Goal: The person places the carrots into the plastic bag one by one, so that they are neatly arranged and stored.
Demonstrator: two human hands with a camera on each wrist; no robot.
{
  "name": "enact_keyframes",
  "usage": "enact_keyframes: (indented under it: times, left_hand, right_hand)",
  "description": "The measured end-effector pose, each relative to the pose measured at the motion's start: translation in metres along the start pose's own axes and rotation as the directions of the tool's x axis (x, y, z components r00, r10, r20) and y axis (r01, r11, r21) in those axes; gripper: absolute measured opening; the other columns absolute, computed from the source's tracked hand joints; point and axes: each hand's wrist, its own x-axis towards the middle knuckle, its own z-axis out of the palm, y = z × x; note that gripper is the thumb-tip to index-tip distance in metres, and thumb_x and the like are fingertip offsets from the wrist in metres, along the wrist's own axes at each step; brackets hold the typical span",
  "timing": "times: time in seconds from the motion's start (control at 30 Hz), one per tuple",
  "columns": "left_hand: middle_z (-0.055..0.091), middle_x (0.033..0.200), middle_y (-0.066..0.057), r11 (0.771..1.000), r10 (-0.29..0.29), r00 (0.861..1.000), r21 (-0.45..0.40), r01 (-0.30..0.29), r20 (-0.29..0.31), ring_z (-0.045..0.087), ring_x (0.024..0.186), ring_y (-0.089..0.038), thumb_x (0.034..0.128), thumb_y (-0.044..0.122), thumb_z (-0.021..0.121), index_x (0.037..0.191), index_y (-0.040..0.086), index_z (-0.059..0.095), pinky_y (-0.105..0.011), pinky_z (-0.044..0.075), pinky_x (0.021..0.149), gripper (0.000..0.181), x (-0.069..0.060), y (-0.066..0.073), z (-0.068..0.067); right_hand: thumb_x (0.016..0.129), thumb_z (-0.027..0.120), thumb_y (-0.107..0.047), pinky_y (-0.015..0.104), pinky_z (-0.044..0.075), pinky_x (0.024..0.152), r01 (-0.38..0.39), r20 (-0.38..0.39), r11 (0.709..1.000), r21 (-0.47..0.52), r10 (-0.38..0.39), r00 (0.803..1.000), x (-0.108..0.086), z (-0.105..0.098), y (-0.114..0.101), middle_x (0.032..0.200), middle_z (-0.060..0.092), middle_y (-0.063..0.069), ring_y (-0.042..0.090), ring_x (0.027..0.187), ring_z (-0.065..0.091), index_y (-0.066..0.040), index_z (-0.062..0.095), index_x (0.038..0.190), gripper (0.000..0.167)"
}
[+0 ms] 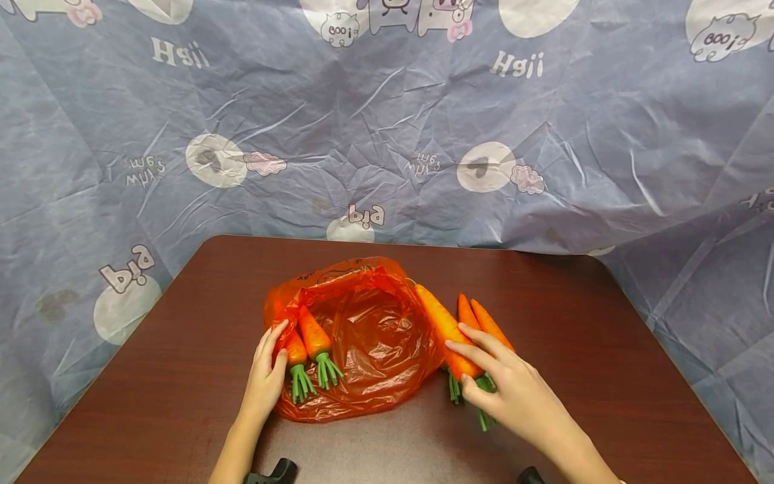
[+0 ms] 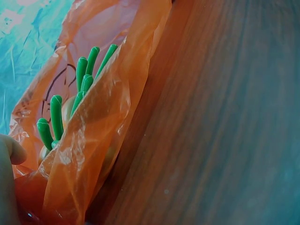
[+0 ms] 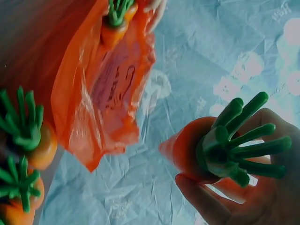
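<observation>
A translucent orange plastic bag (image 1: 387, 366) lies with its mouth spread on the table. Inside its left part are two orange carrots (image 1: 314, 333) with green stubby tops, also visible as a carrot (image 3: 112, 33) in the right wrist view. My left hand (image 1: 266, 368) grips the bag's left rim, the thumb near the carrot tops (image 2: 56, 117). Between fingers and thumb, my right hand (image 1: 523, 396) holds another carrot (image 1: 443, 323) at the bag's right edge, tip pointing away; its green top (image 3: 234, 145) faces the right wrist camera.
More loose carrots (image 1: 488, 324) lie on the table beneath and beyond my right hand, partly hidden by it. The dark brown table (image 1: 574, 323) ends at the back against a blue-grey printed cloth (image 1: 363, 121). Black device parts (image 1: 281, 470) show near both wrists.
</observation>
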Motion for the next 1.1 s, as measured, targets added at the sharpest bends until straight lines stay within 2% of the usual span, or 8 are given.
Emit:
enact_keyframes:
  times: [0.1, 0.2, 0.27, 0.43, 0.67, 0.8, 0.9, 1.1]
  left_hand:
    - [0.027, 0.143, -0.022, 1.000, -0.010, 1.000, 0.002, 0.010, 0.002, 0.021, 0.134, -0.041, 0.0918, 0.006, 0.045, 0.135, 0.012, 0.041, -0.067, 0.019, 0.099, 0.044, 0.000, 0.001, 0.000]
    - [0.027, 0.144, -0.022, 1.000, -0.018, 1.000, 0.004, 0.018, 0.004, 0.020, 0.134, -0.041, 0.0913, 0.004, 0.044, 0.135, 0.012, 0.041, -0.067, 0.019, 0.099, 0.045, 0.000, 0.001, -0.001]
    - [0.027, 0.143, -0.022, 1.000, -0.020, 1.000, 0.005, 0.020, 0.004, 0.020, 0.134, -0.041, 0.0911, 0.003, 0.044, 0.135, 0.012, 0.041, -0.067, 0.019, 0.100, 0.045, 0.000, 0.001, -0.001]
    - [0.028, 0.143, -0.022, 1.000, -0.020, 1.000, 0.007, 0.020, 0.005, 0.021, 0.134, -0.042, 0.0910, 0.003, 0.044, 0.135, 0.012, 0.042, -0.067, 0.019, 0.100, 0.045, 0.000, 0.001, 0.000]
    - [0.026, 0.144, -0.023, 1.000, -0.026, 1.000, -0.001, 0.026, 0.009, 0.020, 0.134, -0.042, 0.0914, 0.004, 0.044, 0.135, 0.011, 0.041, -0.067, 0.019, 0.100, 0.045, 0.000, 0.002, -0.001]
    - [0.026, 0.144, -0.023, 1.000, -0.028, 1.000, -0.001, 0.028, 0.010, 0.020, 0.134, -0.042, 0.0910, 0.003, 0.043, 0.135, 0.011, 0.041, -0.067, 0.019, 0.100, 0.045, 0.000, 0.001, 0.000]
    - [0.026, 0.143, -0.024, 1.000, -0.025, 1.000, 0.000, 0.025, 0.010, 0.020, 0.133, -0.043, 0.0906, 0.002, 0.043, 0.135, 0.010, 0.041, -0.068, 0.019, 0.099, 0.045, 0.001, 0.001, 0.000]
    - [0.027, 0.143, -0.025, 1.000, -0.018, 1.000, 0.011, 0.018, 0.004, 0.020, 0.133, -0.043, 0.0899, 0.001, 0.043, 0.135, 0.009, 0.041, -0.067, 0.019, 0.100, 0.046, 0.001, 0.000, 0.000]
  right_hand:
    - [0.069, 0.067, -0.015, 0.030, 0.051, 0.066, 0.025, 0.012, 1.000, 0.014, -0.025, 1.000, 0.001, 0.005, -0.006, 0.126, 0.056, -0.003, 0.017, 0.096, 0.061, -0.026, 0.063, 0.114, 0.047]
    - [0.068, 0.068, -0.016, 0.027, 0.051, 0.066, 0.036, 0.031, 0.999, 0.022, -0.036, 0.999, 0.002, 0.011, -0.010, 0.126, 0.056, -0.003, 0.015, 0.095, 0.062, -0.026, 0.064, 0.113, 0.046]
    - [0.069, 0.067, -0.017, 0.024, 0.049, 0.064, 0.024, 0.065, 0.999, 0.033, -0.026, 0.998, 0.003, 0.014, -0.013, 0.126, 0.056, -0.003, 0.016, 0.098, 0.061, -0.026, 0.064, 0.113, 0.045]
    - [0.073, 0.064, -0.020, 0.015, 0.036, 0.056, -0.034, 0.184, 0.997, 0.064, 0.022, 0.983, 0.010, 0.024, -0.021, 0.129, 0.054, -0.003, 0.013, 0.087, 0.057, -0.028, 0.063, 0.115, 0.044]
    - [0.076, 0.060, -0.025, 0.019, 0.039, 0.058, -0.046, 0.303, 0.996, 0.072, 0.022, 0.953, 0.023, 0.045, -0.027, 0.130, 0.052, -0.002, 0.013, 0.092, 0.057, -0.028, 0.061, 0.119, 0.043]
    - [0.076, 0.058, -0.024, 0.023, 0.040, 0.059, -0.032, 0.328, 0.996, 0.085, 0.002, 0.945, 0.034, 0.057, -0.030, 0.131, 0.051, 0.000, 0.016, 0.095, 0.057, -0.027, 0.061, 0.119, 0.043]
    - [0.077, 0.057, -0.024, 0.030, 0.045, 0.065, -0.024, 0.339, 0.995, 0.095, -0.010, 0.941, 0.042, 0.066, -0.032, 0.132, 0.050, 0.000, 0.020, 0.102, 0.058, -0.026, 0.061, 0.119, 0.043]
    - [0.080, 0.054, -0.027, 0.032, 0.045, 0.068, -0.021, 0.386, 0.994, 0.106, -0.021, 0.922, 0.061, 0.085, -0.037, 0.135, 0.047, 0.000, 0.021, 0.106, 0.056, -0.025, 0.059, 0.121, 0.042]
